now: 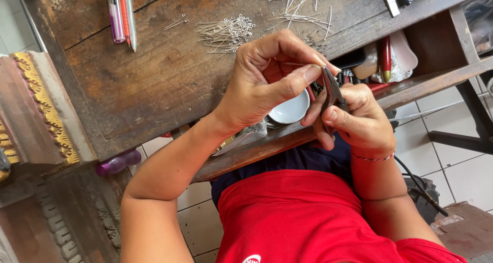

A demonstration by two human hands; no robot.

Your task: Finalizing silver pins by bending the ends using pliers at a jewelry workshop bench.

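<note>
A thin metal pin (297, 64), hard to make out, sits at the centre of the frame, pinched between the thumb and forefinger of the left hand (264, 80), whose other fingers curl above it. The tips of a small pair of pliers (331, 88) meet the pin's end just right of the thumb; the right hand (359, 119) is clenched round the plier handles, a striped cord bracelet (374, 158) on its wrist. Judging by the grip, the step in hand is the bending or looping of the pin's end, and the move it calls for is a small, steady roll of the pliers while the left fingers keep the wire from turning; whether a loop is already formed cannot be told.

Just below the hands a small white dish (291, 110) rests in an open drawer under the edge of the worn wooden workbench (154, 73). At upper centre lies a heap of eye pins (226, 32), with straight wires (298, 6) scattered to its upper right. Pens (122, 14) lie at upper left, a purple lighter (117, 163) at lower left, and a red-handled tool (386, 57) in the tray at right
</note>
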